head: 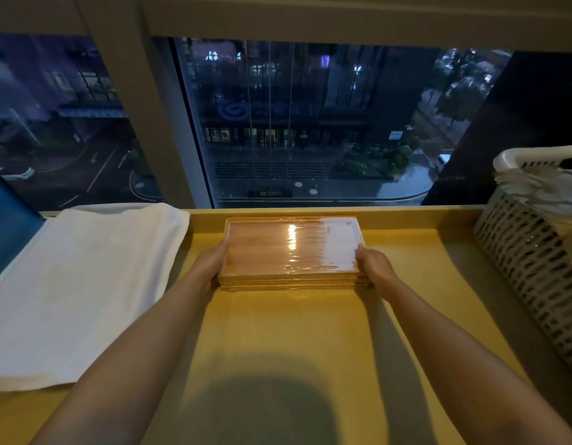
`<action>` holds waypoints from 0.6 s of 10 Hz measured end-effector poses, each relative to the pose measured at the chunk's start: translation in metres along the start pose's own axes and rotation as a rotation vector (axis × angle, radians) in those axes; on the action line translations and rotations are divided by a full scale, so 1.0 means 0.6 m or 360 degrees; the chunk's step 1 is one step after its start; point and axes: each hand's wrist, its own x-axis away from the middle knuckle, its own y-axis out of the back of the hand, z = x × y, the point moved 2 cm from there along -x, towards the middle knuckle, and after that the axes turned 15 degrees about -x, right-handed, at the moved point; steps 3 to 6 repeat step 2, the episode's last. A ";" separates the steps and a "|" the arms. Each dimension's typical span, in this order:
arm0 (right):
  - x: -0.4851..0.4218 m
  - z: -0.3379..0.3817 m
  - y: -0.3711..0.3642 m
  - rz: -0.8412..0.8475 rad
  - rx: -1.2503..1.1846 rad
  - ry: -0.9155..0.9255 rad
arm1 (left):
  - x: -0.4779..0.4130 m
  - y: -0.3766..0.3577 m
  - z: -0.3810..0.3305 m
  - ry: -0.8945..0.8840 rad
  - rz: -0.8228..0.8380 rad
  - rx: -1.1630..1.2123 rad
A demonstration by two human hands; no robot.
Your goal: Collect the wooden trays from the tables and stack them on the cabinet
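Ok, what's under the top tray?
More trays: the top tray sits on a stack whose edges show at the front, on the yellow cabinet. Both hands cover the stack's sides, so the count is unclear.

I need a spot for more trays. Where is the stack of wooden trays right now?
In the head view the stack of wooden trays sits mid-counter by the window, gripped between both hands, white towel to its left, white plastic basket to its right.

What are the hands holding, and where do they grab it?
A stack of flat rectangular wooden trays: the left hand grips its left short side, the right hand its right.
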 end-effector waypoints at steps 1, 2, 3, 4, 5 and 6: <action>0.016 0.015 0.004 -0.0061 0.0198 0.0147 | 0.020 0.007 -0.004 -0.0135 -0.0058 -0.0047; 0.035 0.039 0.000 -0.0135 0.0527 0.0385 | 0.042 0.033 -0.015 -0.0370 -0.0518 -0.0581; 0.035 0.039 0.000 -0.0135 0.0527 0.0385 | 0.042 0.033 -0.015 -0.0370 -0.0518 -0.0581; 0.035 0.039 0.000 -0.0135 0.0527 0.0385 | 0.042 0.033 -0.015 -0.0370 -0.0518 -0.0581; 0.035 0.039 0.000 -0.0135 0.0527 0.0385 | 0.042 0.033 -0.015 -0.0370 -0.0518 -0.0581; 0.035 0.039 0.000 -0.0135 0.0527 0.0385 | 0.042 0.033 -0.015 -0.0370 -0.0518 -0.0581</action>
